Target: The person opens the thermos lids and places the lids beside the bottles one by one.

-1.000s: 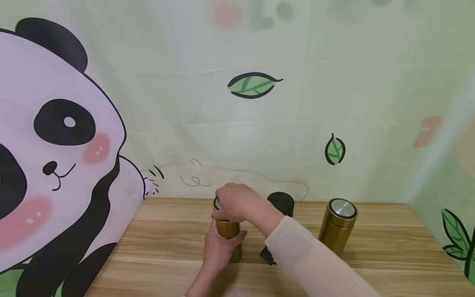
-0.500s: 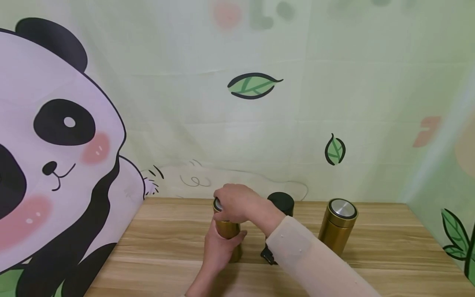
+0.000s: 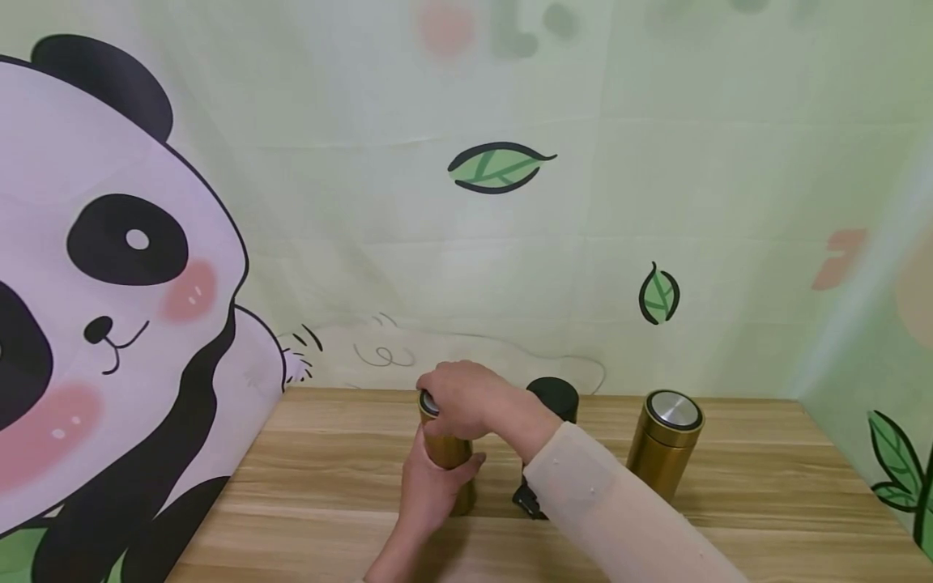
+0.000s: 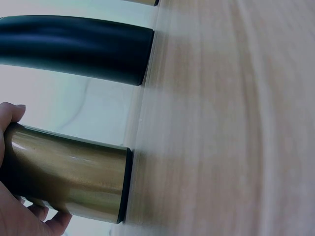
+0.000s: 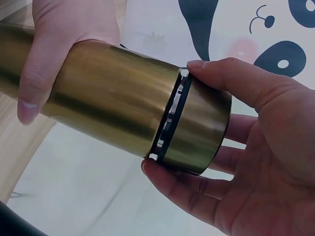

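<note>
A gold thermos (image 3: pixel 450 453) stands upright on the wooden table. My left hand (image 3: pixel 432 484) grips it round the body, thumb on the right side. Over its top, my right hand (image 3: pixel 470 398) holds the gold lid (image 5: pixel 199 123), fingers and thumb spread round its rim. A narrow silver and black ring shows between lid and body in the right wrist view. Part of the lid's silver top is visible past my fingers in the head view. The thermos's dark base (image 4: pixel 126 187) meets the table in the left wrist view.
A black bottle (image 3: pixel 552 397) stands just right of the thermos, partly hidden behind my right forearm; a small black piece (image 3: pixel 528 500) shows at its foot. Farther right stands another gold thermos (image 3: pixel 665 445) with its lid on. A panda-printed cloth (image 3: pixel 350 202) hangs behind the table.
My right hand has turned slightly on the lid, its fingertips shifting a little to the left. My left hand and the thermos have stayed in place.
</note>
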`<state>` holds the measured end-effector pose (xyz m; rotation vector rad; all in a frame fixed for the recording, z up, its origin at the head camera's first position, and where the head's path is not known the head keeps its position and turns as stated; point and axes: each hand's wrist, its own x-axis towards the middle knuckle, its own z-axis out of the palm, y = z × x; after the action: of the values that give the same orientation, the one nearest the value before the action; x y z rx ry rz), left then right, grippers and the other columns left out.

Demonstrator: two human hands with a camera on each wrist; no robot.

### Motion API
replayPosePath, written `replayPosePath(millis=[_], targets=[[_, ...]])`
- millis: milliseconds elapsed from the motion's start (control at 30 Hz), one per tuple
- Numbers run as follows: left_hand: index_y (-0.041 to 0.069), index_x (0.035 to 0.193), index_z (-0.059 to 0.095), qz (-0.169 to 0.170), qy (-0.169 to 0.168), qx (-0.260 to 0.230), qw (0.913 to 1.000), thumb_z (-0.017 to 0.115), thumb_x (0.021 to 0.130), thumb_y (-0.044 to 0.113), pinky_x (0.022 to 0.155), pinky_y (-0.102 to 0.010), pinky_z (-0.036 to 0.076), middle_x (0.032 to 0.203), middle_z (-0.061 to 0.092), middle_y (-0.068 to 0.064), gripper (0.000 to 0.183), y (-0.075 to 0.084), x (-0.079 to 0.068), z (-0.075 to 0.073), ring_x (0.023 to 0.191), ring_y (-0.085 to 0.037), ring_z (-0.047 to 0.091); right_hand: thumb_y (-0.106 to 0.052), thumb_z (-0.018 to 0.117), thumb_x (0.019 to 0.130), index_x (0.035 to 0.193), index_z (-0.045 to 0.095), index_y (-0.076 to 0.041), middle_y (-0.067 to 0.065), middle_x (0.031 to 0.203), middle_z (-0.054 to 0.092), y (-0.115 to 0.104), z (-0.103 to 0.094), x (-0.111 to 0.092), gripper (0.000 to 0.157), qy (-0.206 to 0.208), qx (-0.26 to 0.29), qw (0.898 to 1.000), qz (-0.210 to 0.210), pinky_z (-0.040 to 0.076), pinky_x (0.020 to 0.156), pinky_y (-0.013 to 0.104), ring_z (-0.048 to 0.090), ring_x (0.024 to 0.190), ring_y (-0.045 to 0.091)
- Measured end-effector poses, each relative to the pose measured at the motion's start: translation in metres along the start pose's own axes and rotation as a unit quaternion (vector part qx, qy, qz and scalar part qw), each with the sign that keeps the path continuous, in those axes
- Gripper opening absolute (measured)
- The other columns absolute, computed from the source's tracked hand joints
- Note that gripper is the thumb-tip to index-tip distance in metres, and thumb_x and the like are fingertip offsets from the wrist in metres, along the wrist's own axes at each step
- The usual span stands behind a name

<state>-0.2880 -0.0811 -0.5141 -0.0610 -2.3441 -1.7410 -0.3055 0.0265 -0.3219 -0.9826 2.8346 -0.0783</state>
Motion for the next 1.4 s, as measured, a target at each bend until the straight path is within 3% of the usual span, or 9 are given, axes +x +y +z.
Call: replayPosePath(millis=[333, 533, 633, 767, 967, 1400], targets=[[0.021, 0.140, 0.049, -0.009, 0.001, 0.007, 0.9999, 0.089, 0.080, 0.034, 0.090, -0.039, 0.052, 0.118, 0.068, -0.004, 0.074, 0.001, 0.000, 0.001, 0.104, -0.019, 0.064, -0.040, 0.071, 0.095, 0.141, 0.059, -0.019, 0.000, 0.122, 0.065, 0.005, 0.004, -0.005, 0.052, 0.019, 0.011, 1.000, 0.006, 0.056, 0.083, 0.033, 0.063, 0.103, 0.018], [0.015, 0.136, 0.052, -0.012, -0.001, -0.012, 0.9999, 0.090, 0.078, 0.034, 0.089, -0.038, 0.051, 0.115, 0.069, -0.005, 0.072, -0.001, 0.000, 0.001, 0.099, -0.019, 0.064, -0.070, 0.063, 0.091, 0.158, 0.042, -0.029, 0.001, 0.142, 0.059, 0.002, 0.005, -0.006, 0.081, 0.036, -0.009, 0.998, 0.042, 0.058, 0.088, 0.041, 0.068, 0.111, 0.020], [0.018, 0.137, 0.051, -0.008, 0.001, -0.010, 0.9999, 0.091, 0.078, 0.033, 0.091, -0.039, 0.052, 0.117, 0.069, -0.004, 0.073, -0.001, 0.000, 0.000, 0.100, -0.017, 0.065, -0.080, 0.054, 0.089, 0.151, 0.050, -0.023, 0.003, 0.136, 0.063, 0.000, 0.003, -0.006, 0.085, 0.059, -0.015, 0.996, 0.067, 0.058, 0.087, 0.041, 0.070, 0.107, 0.023], [0.023, 0.138, 0.049, -0.007, -0.001, -0.008, 0.9999, 0.090, 0.079, 0.035, 0.092, -0.039, 0.052, 0.119, 0.069, -0.002, 0.074, 0.000, 0.000, -0.001, 0.101, -0.017, 0.065, -0.079, 0.056, 0.089, 0.122, 0.066, -0.014, 0.001, 0.104, 0.069, -0.005, 0.001, -0.005, 0.074, 0.076, -0.016, 0.993, 0.087, 0.057, 0.072, 0.036, 0.068, 0.087, 0.019], [0.026, 0.139, 0.049, -0.006, -0.007, -0.014, 0.9999, 0.089, 0.080, 0.035, 0.090, -0.039, 0.051, 0.120, 0.068, -0.002, 0.072, -0.001, 0.000, -0.001, 0.102, -0.018, 0.064, -0.063, 0.067, 0.092, 0.092, 0.065, -0.016, -0.005, 0.072, 0.059, -0.008, 0.000, -0.002, 0.047, 0.077, -0.013, 0.993, 0.093, 0.046, 0.055, 0.029, 0.058, 0.064, 0.013], [0.024, 0.139, 0.048, 0.000, -0.009, -0.008, 0.9999, 0.089, 0.080, 0.034, 0.089, -0.039, 0.051, 0.120, 0.067, -0.002, 0.072, 0.000, 0.000, 0.000, 0.102, -0.018, 0.064, -0.045, 0.069, 0.091, 0.095, 0.064, -0.016, -0.004, 0.074, 0.061, -0.006, -0.001, -0.003, 0.029, 0.082, -0.011, 0.994, 0.075, 0.047, 0.053, 0.030, 0.058, 0.063, 0.015]])
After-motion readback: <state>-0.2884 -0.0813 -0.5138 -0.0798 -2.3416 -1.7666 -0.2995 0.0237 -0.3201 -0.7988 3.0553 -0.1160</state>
